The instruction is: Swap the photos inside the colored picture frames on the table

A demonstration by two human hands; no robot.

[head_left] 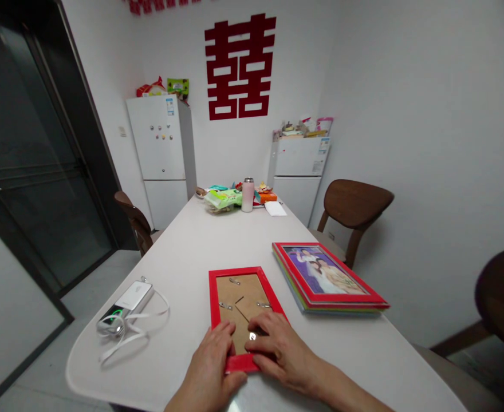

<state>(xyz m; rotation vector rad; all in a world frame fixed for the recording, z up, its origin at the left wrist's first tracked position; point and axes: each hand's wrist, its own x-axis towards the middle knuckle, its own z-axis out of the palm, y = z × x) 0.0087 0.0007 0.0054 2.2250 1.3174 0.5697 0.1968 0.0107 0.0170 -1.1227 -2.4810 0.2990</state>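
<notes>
A red picture frame (pixel 215 297) lies face down on the white table in front of me, its brown backing board (pixel 230 294) showing. Metal clips hold the board at its top and sides, and a dark slit crosses its middle. My left hand (pixel 211 363) grips the frame's lower left corner, fingers on the left edge and thumb by the bottom edge. Across the lower right part lies my right hand (pixel 280 349), its fingers bent around a small shiny metal clip (pixel 252 336) near the bottom. Its palm covers the frame's lower right corner.
Right of the frame sits a stack of coloured picture frames (pixel 327 274), a photo in the top one. A white power bank (pixel 135 294) with a coiled cable lies at left. Farther back stand a pink bottle (pixel 247 195) and snack bags (pixel 223 198). Brown chairs (pixel 355 206) flank the table.
</notes>
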